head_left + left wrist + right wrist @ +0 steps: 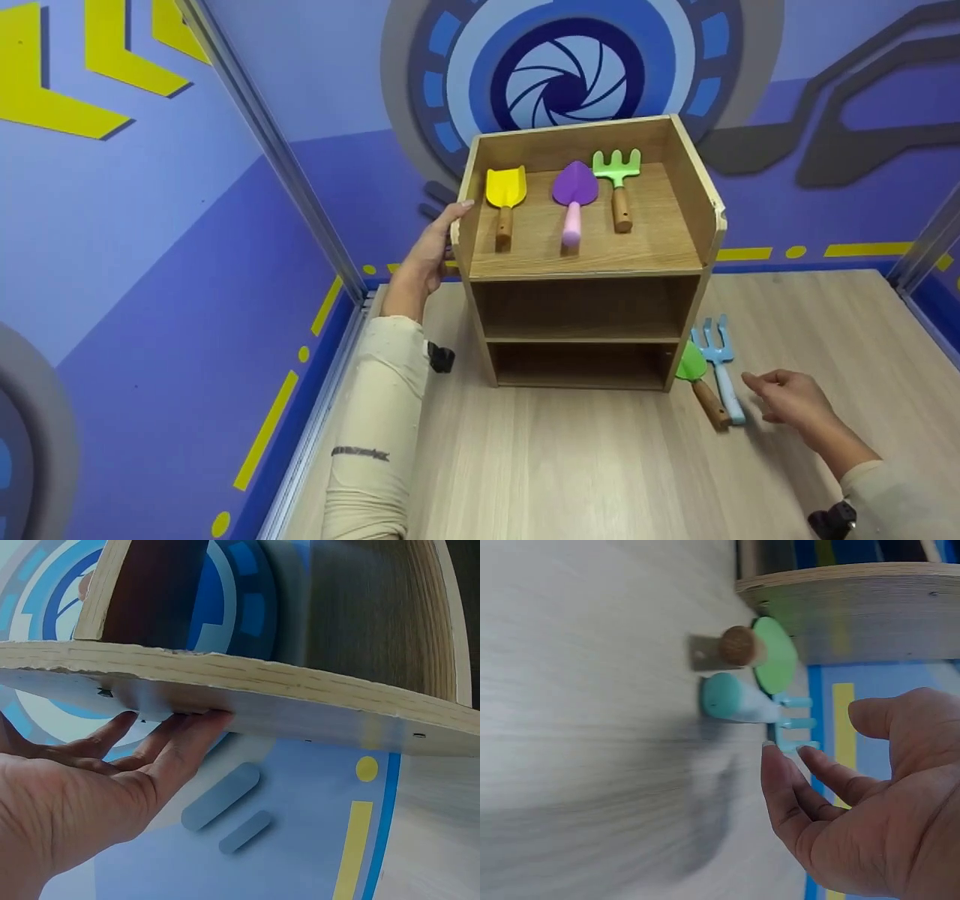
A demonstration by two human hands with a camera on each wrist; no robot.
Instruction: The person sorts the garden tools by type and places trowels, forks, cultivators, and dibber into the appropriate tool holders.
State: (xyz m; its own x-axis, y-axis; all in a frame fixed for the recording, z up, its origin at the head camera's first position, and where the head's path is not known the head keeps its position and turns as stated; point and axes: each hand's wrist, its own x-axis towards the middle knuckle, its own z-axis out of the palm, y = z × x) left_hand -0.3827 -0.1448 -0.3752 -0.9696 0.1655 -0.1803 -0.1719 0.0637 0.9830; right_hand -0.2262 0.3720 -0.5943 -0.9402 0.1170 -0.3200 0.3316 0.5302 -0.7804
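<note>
The right hand (795, 401), its fingers loosely bent and holding nothing, is just beside the blue fork (724, 386), which lies with the green trowel (691, 364) near the wooden shelf (656, 225). The left hand (430, 249) pinches the shelf's side. It seems a reach; the next move probably calls for grasping the fork.

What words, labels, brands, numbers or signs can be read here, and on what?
No word, brand, number or label can be read in any view.
Left wall: yellow chevrons, no lettering.
Back wall: round emblem, no lettering.
Left sleeve: dark mark, too small to tell whether it is writing.
Shelf, yellow shovel, purple trowel, blue fork: no legible text.
</note>
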